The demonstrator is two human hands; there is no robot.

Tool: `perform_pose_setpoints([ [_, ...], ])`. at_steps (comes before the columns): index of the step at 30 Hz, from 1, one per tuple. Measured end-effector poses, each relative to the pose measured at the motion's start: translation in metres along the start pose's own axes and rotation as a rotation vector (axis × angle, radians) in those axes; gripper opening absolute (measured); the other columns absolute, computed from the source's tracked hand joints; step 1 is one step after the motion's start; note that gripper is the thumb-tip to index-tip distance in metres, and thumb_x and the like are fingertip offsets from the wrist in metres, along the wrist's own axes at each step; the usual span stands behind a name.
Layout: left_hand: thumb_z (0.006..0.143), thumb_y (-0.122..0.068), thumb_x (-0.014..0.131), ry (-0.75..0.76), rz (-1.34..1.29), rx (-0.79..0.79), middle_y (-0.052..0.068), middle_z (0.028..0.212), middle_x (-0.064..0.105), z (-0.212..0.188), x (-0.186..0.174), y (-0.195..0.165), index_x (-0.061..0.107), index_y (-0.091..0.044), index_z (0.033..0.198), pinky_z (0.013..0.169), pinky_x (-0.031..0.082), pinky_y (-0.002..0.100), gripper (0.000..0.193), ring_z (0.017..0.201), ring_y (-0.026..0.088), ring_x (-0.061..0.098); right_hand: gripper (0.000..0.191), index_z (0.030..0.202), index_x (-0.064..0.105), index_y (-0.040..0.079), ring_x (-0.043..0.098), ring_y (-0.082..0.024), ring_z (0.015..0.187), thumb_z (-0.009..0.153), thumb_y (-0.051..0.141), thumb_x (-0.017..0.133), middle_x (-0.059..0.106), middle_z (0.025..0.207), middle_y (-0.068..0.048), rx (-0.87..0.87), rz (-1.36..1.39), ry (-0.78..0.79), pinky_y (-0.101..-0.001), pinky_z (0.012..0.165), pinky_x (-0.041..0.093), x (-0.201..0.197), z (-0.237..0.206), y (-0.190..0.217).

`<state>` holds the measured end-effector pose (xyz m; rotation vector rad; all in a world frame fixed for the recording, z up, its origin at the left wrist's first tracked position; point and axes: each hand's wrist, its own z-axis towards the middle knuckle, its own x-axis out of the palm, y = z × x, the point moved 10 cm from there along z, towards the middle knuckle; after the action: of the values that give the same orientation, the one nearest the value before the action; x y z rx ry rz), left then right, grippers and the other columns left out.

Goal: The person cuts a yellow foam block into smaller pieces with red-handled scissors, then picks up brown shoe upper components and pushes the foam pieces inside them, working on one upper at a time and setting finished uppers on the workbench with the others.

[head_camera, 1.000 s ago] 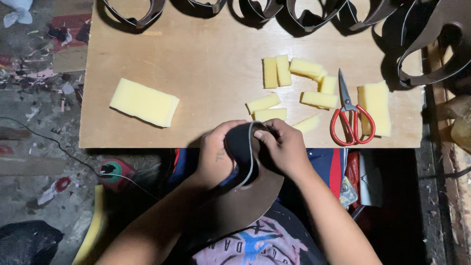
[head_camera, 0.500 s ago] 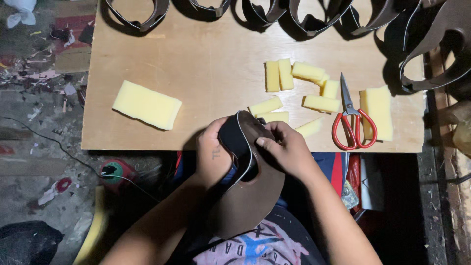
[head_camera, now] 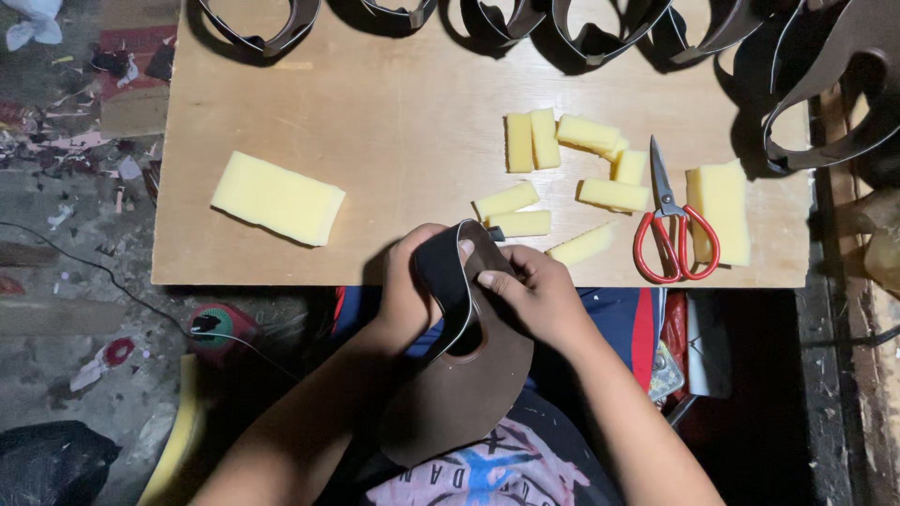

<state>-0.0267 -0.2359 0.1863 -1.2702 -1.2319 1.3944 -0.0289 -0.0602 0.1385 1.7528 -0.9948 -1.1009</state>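
Looking down over the person's shoulders, biggest thing first:

Worktop: a plywood board [head_camera: 394, 122] across the lap, its near edge just above both hands.

Leather piece: a dark brown cut shape [head_camera: 469, 384] with a hole in it, held over the lap below the board's edge; its top strap curls up and over in a loop between the two hands.

Back row: more curved dark pieces [head_camera: 600, 28] of the same kind stand along the far edge, and others [head_camera: 825, 103] at the far right.

Foam block: one large yellow slab [head_camera: 277, 199] lies alone on the left, well apart from the hands.

Foam strips: a scatter of small yellow cuts [head_camera: 562, 141] right of centre, the nearest [head_camera: 518, 223] just beside the loop; a wider piece [head_camera: 720, 208] lies at the right.

Scissors: red-handled [head_camera: 673, 225], lying shut between the strips and the wide piece.

Left hand: [head_camera: 408, 290] closed round the outside of the loop, gripping the strap from behind.

Right hand: [head_camera: 539, 295] fingers pinched on the strap's inner edge, thumb pressing the leather.

Step in hand: by my reading, bending and shaping the strap into its curve, nothing yet padded.

Next move calls for: a steady pinch so the loop does not spring back, and one hand freed if a strip is to be taken up.
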Motion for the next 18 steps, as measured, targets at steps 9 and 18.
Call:
perform_pose_setpoints([
  [9,0.095,-0.014,0.066,0.109,-0.168,-0.058,0.002,0.087,0.07,-0.008,0.009,0.009,0.068,0.001,0.104,0.076,0.051,0.025,0.018,0.083,0.009,0.063,0.015,0.095,0.067,-0.001,0.054,-0.005,0.075,0.093,0.011,0.076,0.063,0.081,0.003,-0.103,0.149,-0.045,-0.0223,0.069,0.047,-0.002,-0.001,0.0],
  [18,0.096,-0.011,0.069,0.218,-0.292,-0.075,0.004,0.097,0.068,-0.005,0.024,0.025,0.064,0.004,0.116,0.077,0.051,0.023,0.026,0.089,0.007,0.061,0.018,0.088,0.067,-0.002,0.05,-0.008,0.067,0.093,0.012,0.078,0.059,0.07,-0.001,-0.191,-0.01,-0.255,-0.0256,0.06,0.044,-0.019,-0.01,0.01],
])
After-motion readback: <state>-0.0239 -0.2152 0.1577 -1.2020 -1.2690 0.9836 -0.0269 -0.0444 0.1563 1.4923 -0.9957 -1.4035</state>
